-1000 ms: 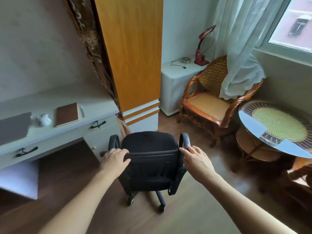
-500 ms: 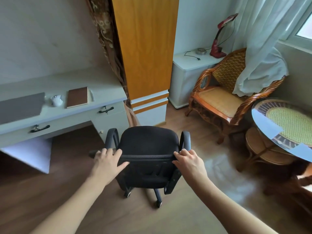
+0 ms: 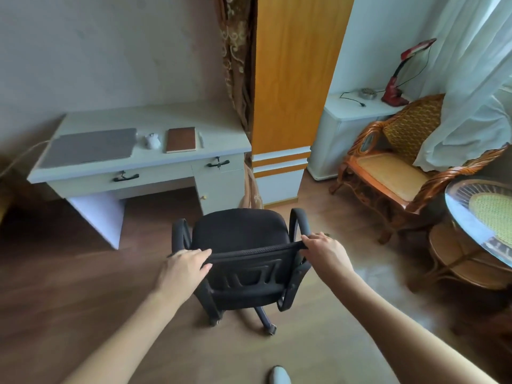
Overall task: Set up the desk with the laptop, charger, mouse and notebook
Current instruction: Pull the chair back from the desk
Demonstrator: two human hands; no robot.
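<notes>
Here, gripping the top edge of a black office chair (image 3: 238, 239): left hand (image 3: 184, 266) curled over the backrest's left corner, right hand (image 3: 324, 249) wrapped over its right corner. Beyond the chair, up and left, a pale bench (image 3: 155, 117) carrying a closed grey laptop (image 3: 90, 148), then, rightward of the laptop, a white mouse (image 3: 153, 140) and a brown notebook (image 3: 181, 139).

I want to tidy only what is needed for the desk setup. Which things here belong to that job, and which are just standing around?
Belong to the job:
desk
closed laptop
mouse
notebook
office chair, held at the backrest by left hand and right hand

Just standing around:
red lamp
wicker armchair
round glass table
</notes>
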